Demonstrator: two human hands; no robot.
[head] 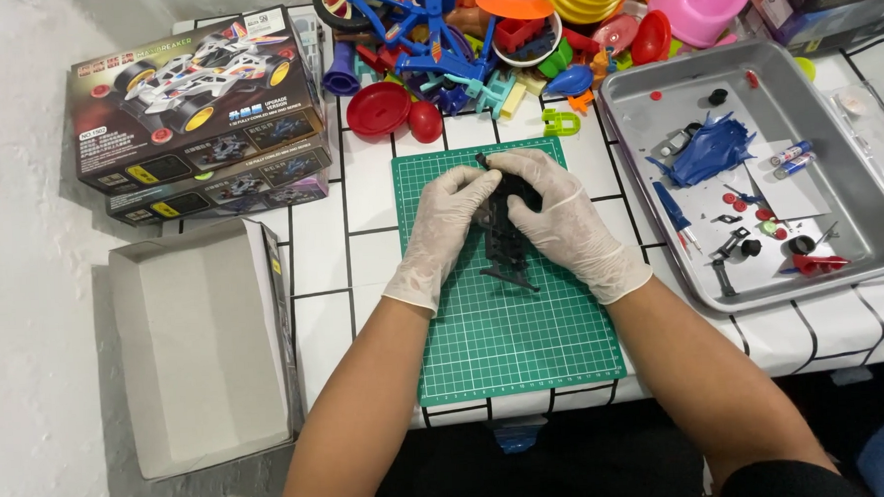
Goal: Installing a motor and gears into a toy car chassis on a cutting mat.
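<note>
Black plastic chassis (506,238), seemingly one piece, held in both gloved grips: left hand (439,231), right hand (563,221).

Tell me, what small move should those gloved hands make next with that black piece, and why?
Probably lower the black chassis flat onto the green cutting mat. Both the left hand and the right hand grip its upper end, its lower end touches the mat, and the loose small parts sit apart in the metal tray. Resting it would free a hand.
</note>
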